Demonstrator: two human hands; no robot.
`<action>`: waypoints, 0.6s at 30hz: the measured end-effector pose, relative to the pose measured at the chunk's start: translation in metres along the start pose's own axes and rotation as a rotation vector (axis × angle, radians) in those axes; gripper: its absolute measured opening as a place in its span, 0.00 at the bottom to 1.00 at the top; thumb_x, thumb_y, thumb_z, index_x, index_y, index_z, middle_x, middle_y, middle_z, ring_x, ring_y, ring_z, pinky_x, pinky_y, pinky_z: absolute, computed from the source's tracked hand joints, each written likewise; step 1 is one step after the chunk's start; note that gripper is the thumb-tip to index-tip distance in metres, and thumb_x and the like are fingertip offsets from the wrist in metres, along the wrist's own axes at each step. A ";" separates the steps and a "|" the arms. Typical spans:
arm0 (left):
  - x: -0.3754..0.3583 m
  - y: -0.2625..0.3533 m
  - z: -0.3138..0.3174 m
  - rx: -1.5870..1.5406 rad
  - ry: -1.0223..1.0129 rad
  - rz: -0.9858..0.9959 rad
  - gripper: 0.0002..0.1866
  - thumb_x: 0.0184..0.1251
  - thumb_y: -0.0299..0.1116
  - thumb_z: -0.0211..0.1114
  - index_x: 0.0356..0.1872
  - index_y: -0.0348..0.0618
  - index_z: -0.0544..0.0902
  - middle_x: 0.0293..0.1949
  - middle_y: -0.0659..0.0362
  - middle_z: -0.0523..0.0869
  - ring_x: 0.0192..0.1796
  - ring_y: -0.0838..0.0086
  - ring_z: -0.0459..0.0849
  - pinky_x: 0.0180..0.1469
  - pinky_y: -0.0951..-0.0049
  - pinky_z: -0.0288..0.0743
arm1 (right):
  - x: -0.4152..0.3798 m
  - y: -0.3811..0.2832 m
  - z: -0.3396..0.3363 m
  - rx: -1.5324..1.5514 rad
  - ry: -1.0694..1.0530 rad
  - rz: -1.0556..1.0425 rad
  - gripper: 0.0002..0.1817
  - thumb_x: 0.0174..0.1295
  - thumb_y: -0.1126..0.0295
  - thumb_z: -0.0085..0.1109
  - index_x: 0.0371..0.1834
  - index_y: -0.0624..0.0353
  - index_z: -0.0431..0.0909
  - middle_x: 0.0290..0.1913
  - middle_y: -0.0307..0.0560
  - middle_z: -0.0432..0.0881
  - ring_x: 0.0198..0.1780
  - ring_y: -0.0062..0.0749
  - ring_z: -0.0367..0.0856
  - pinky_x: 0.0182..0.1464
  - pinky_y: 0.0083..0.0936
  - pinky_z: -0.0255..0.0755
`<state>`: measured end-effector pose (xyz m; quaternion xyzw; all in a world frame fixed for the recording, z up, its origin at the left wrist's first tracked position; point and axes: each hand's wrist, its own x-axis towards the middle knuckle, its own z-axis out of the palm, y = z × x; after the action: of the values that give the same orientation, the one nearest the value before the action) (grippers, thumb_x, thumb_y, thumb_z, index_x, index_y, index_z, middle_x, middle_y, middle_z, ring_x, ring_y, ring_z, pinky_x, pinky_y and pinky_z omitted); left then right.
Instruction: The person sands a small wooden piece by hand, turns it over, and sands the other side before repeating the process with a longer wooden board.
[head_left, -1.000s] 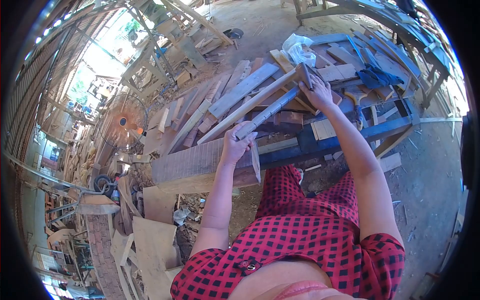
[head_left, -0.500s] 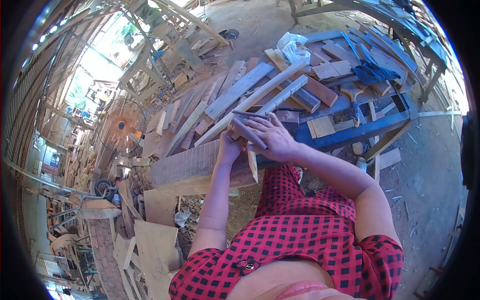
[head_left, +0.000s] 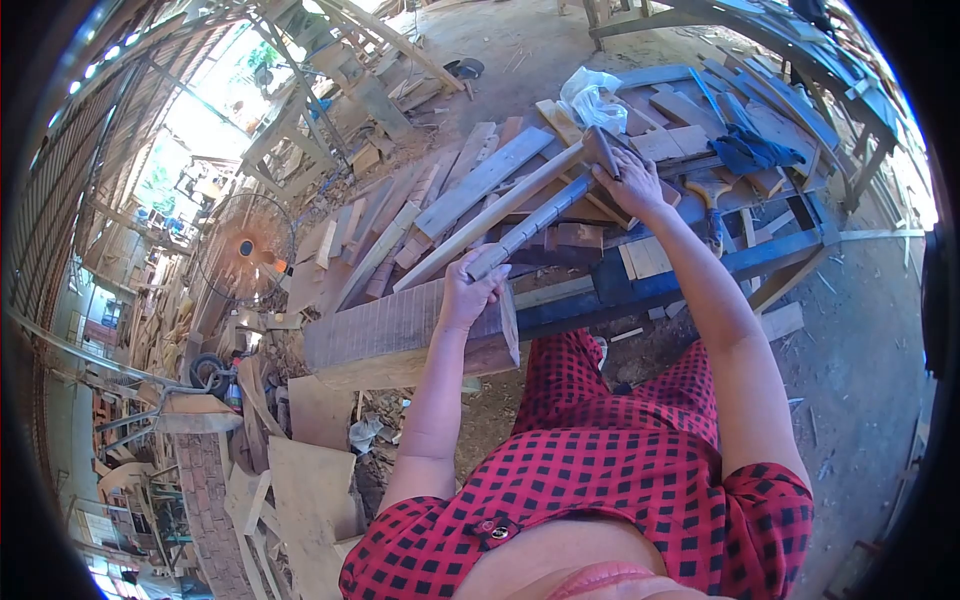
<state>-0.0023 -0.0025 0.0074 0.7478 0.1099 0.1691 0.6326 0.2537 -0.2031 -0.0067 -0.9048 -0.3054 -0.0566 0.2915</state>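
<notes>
A narrow wooden strip (head_left: 532, 225) with dark lines across it slants over the wood pile. Its near end is in my left hand (head_left: 472, 292), the fingers wrapped round it just above a thick, grooved wooden beam (head_left: 400, 325). Farther out, my right hand (head_left: 632, 185) grips a flat brown wooden piece (head_left: 601, 152) close to the far end of the strip. A long pale batten (head_left: 490, 215) lies beside the strip, on its left.
Loose boards (head_left: 485, 180) cover the low bench, along with a clear plastic bag (head_left: 592, 98), a blue cloth (head_left: 755, 150) and a tool with a tan handle (head_left: 708, 190). A round fan (head_left: 245, 248) stands left. Scrap sheets (head_left: 310, 490) lie lower left.
My right hand has moved from beside my left hand outward to the far end of the strip, carrying the brown piece. My left hand stays near the beam.
</notes>
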 end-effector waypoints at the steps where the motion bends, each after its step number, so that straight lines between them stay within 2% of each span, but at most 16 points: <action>1: 0.000 0.000 0.000 0.003 0.000 -0.005 0.18 0.56 0.28 0.69 0.50 0.38 0.80 0.37 0.61 0.86 0.23 0.86 0.78 0.21 0.88 0.70 | -0.002 -0.002 0.005 -0.002 0.001 -0.002 0.35 0.64 0.39 0.39 0.67 0.49 0.63 0.69 0.46 0.63 0.71 0.37 0.56 0.69 0.50 0.42; 4: 0.001 -0.001 -0.001 0.036 -0.003 -0.006 0.19 0.56 0.28 0.69 0.50 0.38 0.80 0.37 0.61 0.86 0.23 0.86 0.77 0.21 0.88 0.70 | -0.018 -0.022 0.017 -0.061 0.112 0.043 0.34 0.64 0.40 0.40 0.67 0.48 0.63 0.67 0.46 0.66 0.70 0.36 0.58 0.68 0.49 0.45; 5: 0.001 -0.002 -0.001 0.034 -0.009 -0.009 0.19 0.56 0.28 0.69 0.50 0.38 0.80 0.37 0.61 0.86 0.23 0.86 0.77 0.21 0.88 0.70 | -0.029 -0.035 0.018 -0.041 0.094 -0.041 0.34 0.63 0.41 0.42 0.68 0.51 0.62 0.67 0.47 0.66 0.70 0.38 0.58 0.69 0.49 0.43; 6: 0.000 0.000 0.000 0.016 -0.011 0.013 0.17 0.57 0.28 0.68 0.49 0.38 0.80 0.31 0.63 0.84 0.22 0.87 0.77 0.21 0.88 0.70 | -0.042 -0.053 0.016 -0.021 0.076 -0.123 0.35 0.63 0.42 0.44 0.68 0.53 0.62 0.67 0.48 0.66 0.70 0.39 0.58 0.70 0.48 0.41; 7: 0.000 0.001 0.001 -0.002 -0.014 0.034 0.16 0.58 0.27 0.67 0.48 0.37 0.80 0.26 0.64 0.82 0.22 0.87 0.76 0.21 0.87 0.70 | -0.059 -0.077 0.003 0.022 0.065 -0.200 0.34 0.62 0.44 0.48 0.67 0.52 0.62 0.64 0.48 0.69 0.68 0.39 0.61 0.69 0.49 0.44; 10: 0.002 0.005 0.003 0.121 0.018 -0.027 0.17 0.57 0.27 0.67 0.48 0.37 0.79 0.26 0.63 0.82 0.22 0.88 0.76 0.20 0.87 0.70 | -0.093 -0.121 0.011 0.174 0.067 -0.460 0.34 0.59 0.48 0.54 0.66 0.53 0.64 0.61 0.49 0.72 0.66 0.40 0.65 0.67 0.50 0.46; 11: 0.003 0.000 -0.003 0.157 0.010 -0.085 0.17 0.56 0.26 0.67 0.48 0.36 0.79 0.30 0.62 0.84 0.27 0.83 0.80 0.26 0.82 0.75 | -0.103 -0.131 0.017 0.183 0.069 -0.531 0.34 0.59 0.48 0.53 0.65 0.54 0.64 0.61 0.49 0.72 0.66 0.40 0.65 0.67 0.51 0.46; 12: 0.006 -0.012 -0.006 0.159 0.011 -0.085 0.17 0.56 0.26 0.67 0.48 0.36 0.79 0.30 0.62 0.84 0.27 0.83 0.80 0.26 0.82 0.75 | -0.113 -0.142 0.021 0.192 0.072 -0.603 0.33 0.60 0.48 0.53 0.65 0.55 0.65 0.62 0.49 0.71 0.66 0.40 0.64 0.67 0.51 0.45; 14: 0.010 -0.033 -0.012 0.190 0.059 0.315 0.16 0.57 0.26 0.66 0.47 0.36 0.79 0.34 0.60 0.84 0.35 0.77 0.83 0.36 0.75 0.79 | -0.119 -0.148 0.030 0.269 0.039 -0.626 0.33 0.60 0.47 0.52 0.65 0.54 0.65 0.62 0.49 0.71 0.67 0.39 0.63 0.68 0.53 0.44; 15: 0.007 -0.024 -0.012 0.189 0.042 0.228 0.15 0.58 0.26 0.65 0.47 0.36 0.79 0.39 0.58 0.85 0.42 0.74 0.83 0.44 0.70 0.78 | -0.119 -0.147 0.027 0.262 0.030 -0.668 0.33 0.61 0.47 0.52 0.65 0.54 0.65 0.63 0.48 0.70 0.68 0.39 0.63 0.68 0.54 0.43; 16: 0.006 -0.023 -0.010 0.190 0.046 0.226 0.15 0.58 0.26 0.65 0.47 0.36 0.79 0.39 0.58 0.85 0.42 0.74 0.83 0.44 0.70 0.78 | -0.120 -0.145 0.024 0.256 0.019 -0.710 0.32 0.61 0.46 0.51 0.65 0.54 0.65 0.63 0.48 0.70 0.68 0.38 0.63 0.68 0.54 0.43; 18: 0.005 -0.022 -0.004 0.031 0.052 0.203 0.14 0.57 0.26 0.65 0.45 0.35 0.79 0.36 0.59 0.85 0.36 0.78 0.83 0.36 0.75 0.78 | -0.108 -0.131 0.018 0.256 0.001 -0.735 0.31 0.62 0.47 0.50 0.65 0.53 0.65 0.64 0.48 0.70 0.68 0.37 0.62 0.68 0.53 0.43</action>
<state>0.0016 0.0071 -0.0133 0.7601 0.0525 0.2501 0.5974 0.0883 -0.1652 0.0122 -0.6912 -0.6137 -0.1189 0.3625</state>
